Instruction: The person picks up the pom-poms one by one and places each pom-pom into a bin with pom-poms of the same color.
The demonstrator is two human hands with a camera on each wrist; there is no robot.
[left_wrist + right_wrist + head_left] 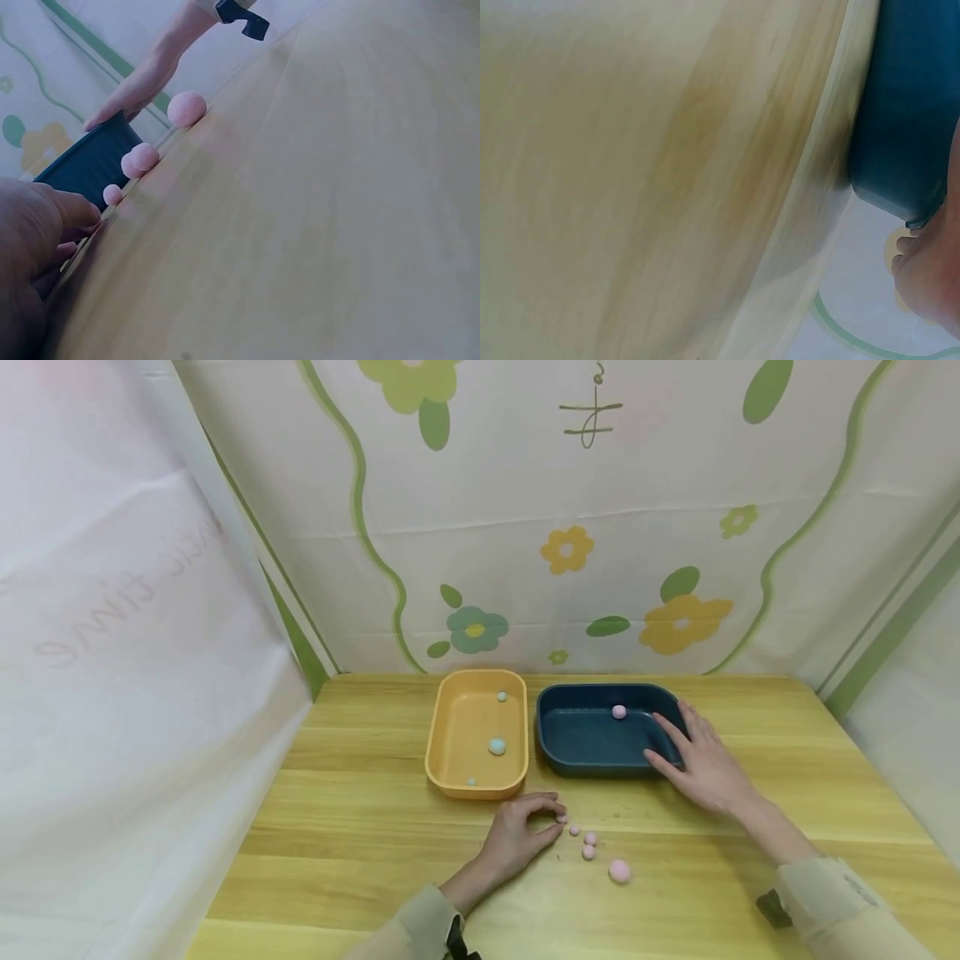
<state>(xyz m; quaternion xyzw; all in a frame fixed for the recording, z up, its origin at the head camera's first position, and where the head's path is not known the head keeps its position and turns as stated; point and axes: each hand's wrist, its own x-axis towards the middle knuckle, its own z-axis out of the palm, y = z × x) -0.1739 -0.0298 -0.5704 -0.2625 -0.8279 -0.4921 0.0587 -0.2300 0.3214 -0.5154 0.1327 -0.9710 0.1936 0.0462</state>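
Observation:
Between the thumb and forefinger of my left hand (pixel 517 835) is a small pink ball (pixel 562 819), pinched low at the table. A loose line of pink balls runs right from there: a small one (pixel 574 831), a pair (pixel 589 845) side by side, and a larger one (pixel 619 871). My right hand (pixel 708 768) rests on the right end of a dark blue tray (pixel 600 770), fingers spread over its rim. Inside that tray lies one pink ball (pixel 618 712). In the right wrist view, the hand (pixel 930 277) overlaps the tray's edge (pixel 892 199).
A yellow tray (pixel 442 727) stands left of the blue one, with a narrow gap between them. Pale blue balls lie in it, the largest (pixel 497 747) near the middle. Behind the wooden table (pixel 337 827) hangs a flower-printed cloth (pixel 487 510).

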